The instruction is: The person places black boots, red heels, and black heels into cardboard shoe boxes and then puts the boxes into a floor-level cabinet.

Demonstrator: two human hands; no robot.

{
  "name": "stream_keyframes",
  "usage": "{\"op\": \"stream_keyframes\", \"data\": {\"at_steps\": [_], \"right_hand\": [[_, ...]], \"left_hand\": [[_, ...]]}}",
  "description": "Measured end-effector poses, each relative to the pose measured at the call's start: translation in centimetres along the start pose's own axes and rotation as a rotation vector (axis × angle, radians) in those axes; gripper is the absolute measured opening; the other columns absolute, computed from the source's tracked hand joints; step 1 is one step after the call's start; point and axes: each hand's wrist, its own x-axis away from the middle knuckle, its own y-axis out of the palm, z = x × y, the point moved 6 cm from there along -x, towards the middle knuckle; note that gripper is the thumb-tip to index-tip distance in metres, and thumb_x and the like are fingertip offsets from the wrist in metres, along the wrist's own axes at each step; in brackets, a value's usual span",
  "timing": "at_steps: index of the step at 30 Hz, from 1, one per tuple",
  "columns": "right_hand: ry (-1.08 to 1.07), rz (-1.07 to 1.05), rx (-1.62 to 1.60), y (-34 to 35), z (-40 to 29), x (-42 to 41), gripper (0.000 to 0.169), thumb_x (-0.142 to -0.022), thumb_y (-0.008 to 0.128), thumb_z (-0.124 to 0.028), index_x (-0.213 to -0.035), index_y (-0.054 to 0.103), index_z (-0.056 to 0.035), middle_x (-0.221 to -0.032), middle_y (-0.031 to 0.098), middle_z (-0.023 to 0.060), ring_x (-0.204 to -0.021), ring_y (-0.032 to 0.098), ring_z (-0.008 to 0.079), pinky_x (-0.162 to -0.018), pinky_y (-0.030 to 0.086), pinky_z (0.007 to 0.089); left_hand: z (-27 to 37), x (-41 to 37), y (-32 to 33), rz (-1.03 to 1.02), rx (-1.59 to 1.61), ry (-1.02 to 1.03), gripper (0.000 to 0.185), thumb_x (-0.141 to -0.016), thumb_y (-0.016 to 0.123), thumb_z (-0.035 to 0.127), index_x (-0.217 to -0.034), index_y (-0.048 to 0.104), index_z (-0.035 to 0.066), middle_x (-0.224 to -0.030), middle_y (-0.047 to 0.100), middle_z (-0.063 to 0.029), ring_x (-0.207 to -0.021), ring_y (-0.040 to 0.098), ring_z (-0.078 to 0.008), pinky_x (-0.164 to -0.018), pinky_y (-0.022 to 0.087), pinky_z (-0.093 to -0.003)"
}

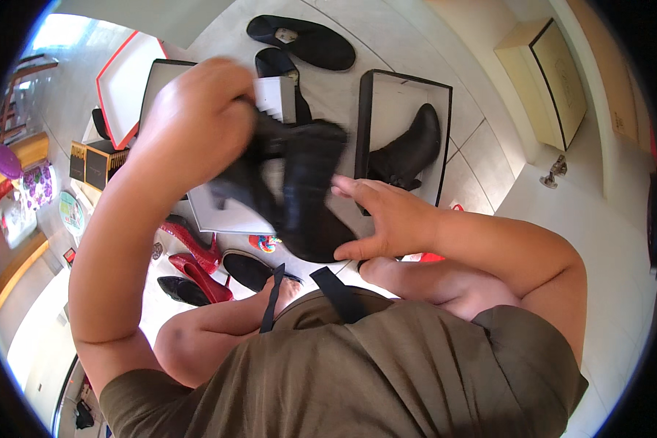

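Observation:
My left hand (pixel 211 109), blurred by motion, grips dark footwear at its upper end. A black boot (pixel 312 186) hangs in front of me beside it, toe towards my body. Another dark part with a heel overlaps it at the left; blur hides whether this is a second boot. My right hand (pixel 391 219) is spread at the boot's right side, its thumb tip at the toe; whether it touches cannot be told. Right of the held footwear, a black ankle boot (pixel 416 145) lies in an open black-edged shoebox (pixel 446 137).
Black flat shoes (pixel 320 44) lie on the tiles ahead. Red high heels (pixel 197 274) and dark slippers (pixel 246 271) are near my feet. A red-edged white lid (pixel 128 82) and small boxes (pixel 101 164) stand left. A cream box (pixel 547 82) and white cabinet door (pixel 569 235) are right.

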Motion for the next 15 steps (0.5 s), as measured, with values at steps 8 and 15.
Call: {"op": "stream_keyframes", "data": {"at_steps": [8, 15], "right_hand": [[0.297, 0.069, -0.602, -1.2, 5.3, 2.9, 0.051, -0.079, 0.079, -0.030, -0.117, 0.063, -0.0007, -0.109, 0.067, 0.0085, -0.101, 0.061, 0.0181, -0.090, 0.049, 0.0346], [0.558, 0.352, -1.079, -1.5, 12.8, 4.1, 0.047, -0.090, 0.069, -0.031, -0.127, 0.056, -0.0054, -0.120, 0.062, 0.0060, -0.111, 0.058, 0.0186, -0.098, 0.046, 0.0388]], "left_hand": [[8.0, -10.9, 11.7, -0.085, -0.054, 0.248, 0.017, -0.074, 0.055, 0.016, -0.079, 0.067, 0.004, -0.088, 0.067, -0.0187, -0.087, 0.063, -0.0382, -0.078, 0.052, -0.0476], [9.1, -13.9, 16.0, 0.077, 0.375, 0.075, 0.030, -0.082, 0.061, 0.024, -0.102, 0.067, 0.002, -0.105, 0.065, -0.0188, -0.100, 0.063, -0.0332, -0.085, 0.052, -0.0398]]}}
